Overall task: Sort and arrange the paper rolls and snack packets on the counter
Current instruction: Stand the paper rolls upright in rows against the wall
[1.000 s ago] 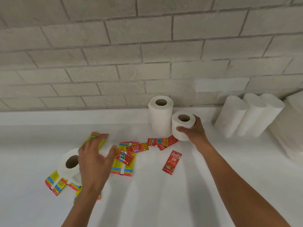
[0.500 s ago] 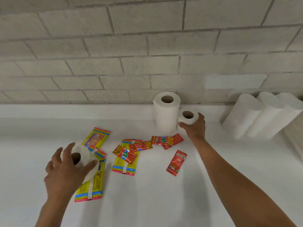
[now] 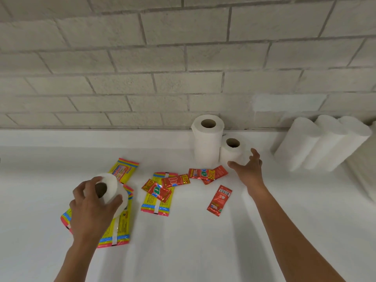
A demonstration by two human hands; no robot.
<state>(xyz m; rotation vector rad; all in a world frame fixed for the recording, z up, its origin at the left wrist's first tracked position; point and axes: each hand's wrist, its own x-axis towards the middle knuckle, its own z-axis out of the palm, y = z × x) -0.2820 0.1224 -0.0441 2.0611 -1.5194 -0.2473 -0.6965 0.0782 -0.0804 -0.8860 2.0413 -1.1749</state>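
Left hand (image 3: 91, 208) grips a small paper roll (image 3: 110, 190), fingers and thumb curled round it, core hole facing the camera; it sits over yellow snack packets (image 3: 120, 226) w/ rainbow-striped ends. One yellow packet (image 3: 125, 168) behind shows "10" near its end; brand text too blurred to read. Right hand (image 3: 249, 169) is released, fingers spread, just beside a short roll (image 3: 232, 153) but not holding it. That roll stands upright against a taller roll (image 3: 207, 143) at the back of the white worktop (image 3: 203, 251). Btwn the hands: another yellow packet (image 3: 157, 202) w/ red sachets (image 3: 160, 192) on top, more red sachets (image 3: 205, 173) nr the rolls, one lone sachet (image 3: 219, 200) w/ a barcode. Three wrapped rolls (image 3: 317, 143) lean far right against the brick wall (image 3: 183, 58).
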